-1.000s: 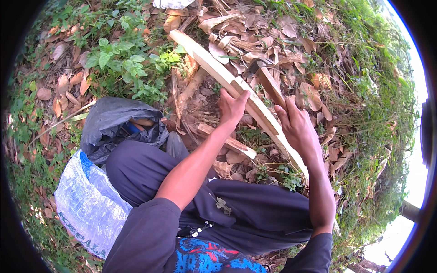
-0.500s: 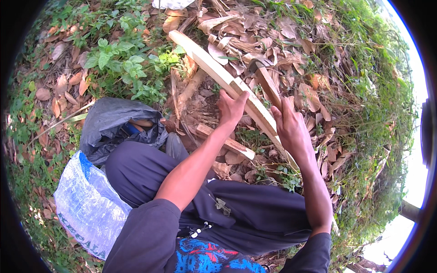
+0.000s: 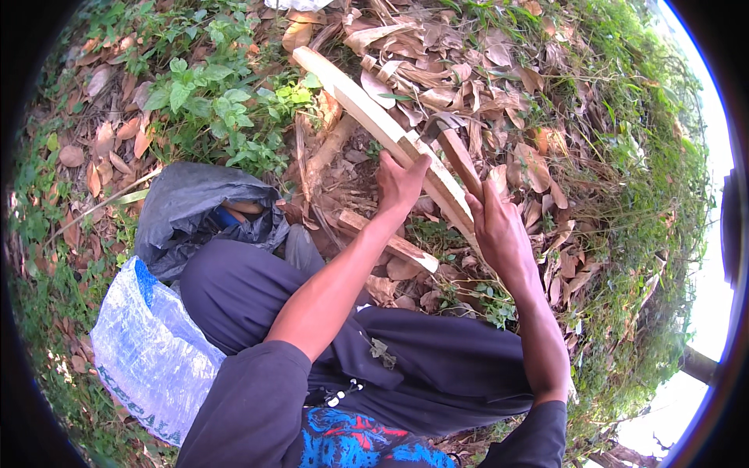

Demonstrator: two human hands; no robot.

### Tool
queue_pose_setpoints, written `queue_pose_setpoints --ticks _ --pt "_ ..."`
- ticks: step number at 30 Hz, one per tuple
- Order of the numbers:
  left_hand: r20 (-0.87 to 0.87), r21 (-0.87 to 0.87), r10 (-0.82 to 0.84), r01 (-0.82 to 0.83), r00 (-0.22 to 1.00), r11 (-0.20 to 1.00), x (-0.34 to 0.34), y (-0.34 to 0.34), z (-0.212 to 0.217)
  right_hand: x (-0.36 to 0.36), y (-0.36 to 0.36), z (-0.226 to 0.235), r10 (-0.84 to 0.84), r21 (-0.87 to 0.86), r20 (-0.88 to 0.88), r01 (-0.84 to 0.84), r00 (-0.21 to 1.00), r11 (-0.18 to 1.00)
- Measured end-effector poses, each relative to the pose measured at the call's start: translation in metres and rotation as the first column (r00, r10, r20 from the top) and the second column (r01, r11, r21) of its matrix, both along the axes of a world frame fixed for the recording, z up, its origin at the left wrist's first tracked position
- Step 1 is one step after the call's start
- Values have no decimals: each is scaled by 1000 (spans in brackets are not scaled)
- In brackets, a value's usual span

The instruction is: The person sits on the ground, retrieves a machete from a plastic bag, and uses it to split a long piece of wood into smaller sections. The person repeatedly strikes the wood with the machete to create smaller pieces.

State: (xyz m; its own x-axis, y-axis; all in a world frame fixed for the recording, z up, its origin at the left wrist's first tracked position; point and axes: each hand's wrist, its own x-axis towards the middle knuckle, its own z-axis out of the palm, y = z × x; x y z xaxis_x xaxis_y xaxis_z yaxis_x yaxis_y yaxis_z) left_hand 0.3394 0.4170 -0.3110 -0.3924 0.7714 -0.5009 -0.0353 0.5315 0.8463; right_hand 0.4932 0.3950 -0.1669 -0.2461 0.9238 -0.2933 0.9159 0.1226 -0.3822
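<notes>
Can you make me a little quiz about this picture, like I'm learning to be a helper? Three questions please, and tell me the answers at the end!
1. What is the left hand gripping?
2. True or false: the dark plastic bag is on the person's left side.
3. Which tool does the right hand hold?
A) a saw
B) a hammer
C) a paintbrush

Key:
1. The long pale wood, which slants across the picture.
2. True.
3. B, held by its handle.
</notes>
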Motion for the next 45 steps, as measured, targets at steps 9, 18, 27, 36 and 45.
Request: queue_pose_setpoints --ticks 9,18,27,36,45 --pt "-48 -19 28 -28 998 999 3 -1 1 -9 -6 40 -110 27 -73 112 991 993" --pt "-52 19 39 -38 998 999 4 -1 0 -12 -8 11 -16 33 -54 18 998 999" --pt "-39 -35 -14 12 999 999 2 0 -6 -15 -3 26 -91 -18 -93 90 992 996" --pt "-98 -10 37 -39 994 999 4 0 -13 -17 14 35 -183 -78 -121 175 976 982" --pt "-118 -14 26 -28 993 1000 7 1 -19 -9 10 28 -88 -81 -59 83 994 993"
